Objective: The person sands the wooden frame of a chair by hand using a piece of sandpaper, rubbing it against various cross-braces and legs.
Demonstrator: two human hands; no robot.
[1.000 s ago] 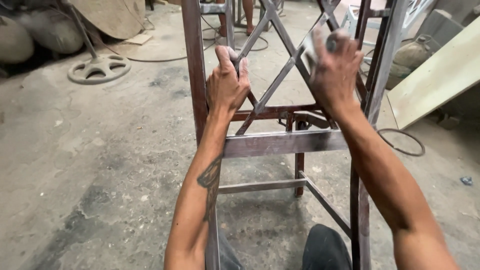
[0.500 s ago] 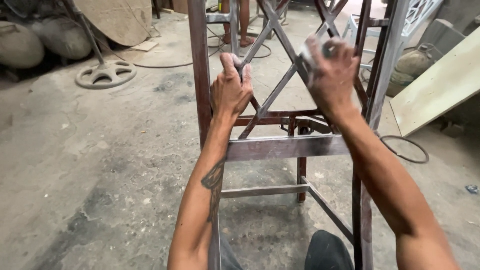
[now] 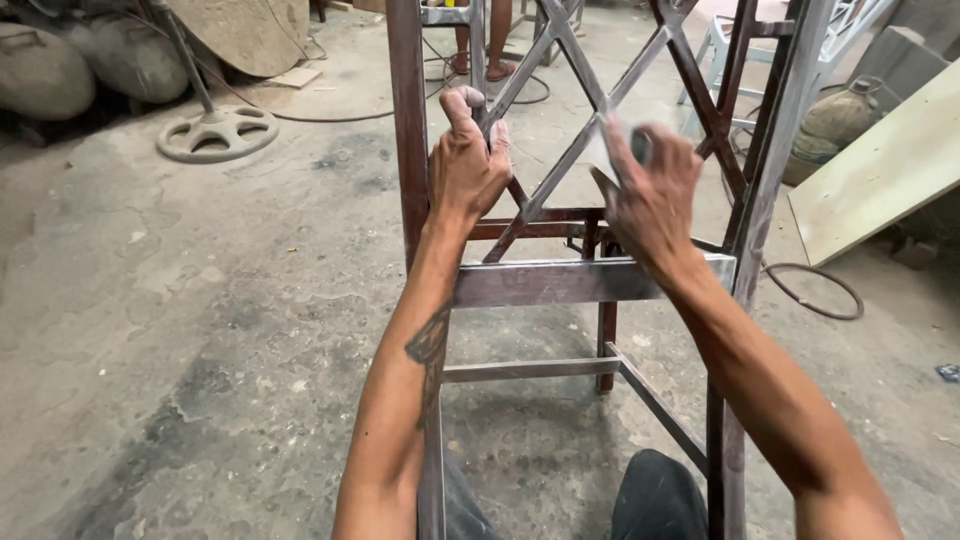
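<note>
1. Left hand (image 3: 468,165) fingers wrap a diagonal bar of the chair frame (image 3: 560,282), frame centre.
2. Right hand (image 3: 650,195) fingers clamp a sanding pad (image 3: 612,150) against the lattice.
3. Risk: the pad may slip off the narrow bar, scraping knuckles.

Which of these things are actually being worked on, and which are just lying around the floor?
In use: dark wooden frame; left hand gripping a diagonal bar; right hand pressing a sanding pad.

Lying about: round metal base; pale board; wire ring.

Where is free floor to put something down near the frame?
Left of the metal frame, the concrete floor is bare up to the round base. Right is crowded: wire ring, wooden board. Both hands, left and right, fill the lattice.
</note>
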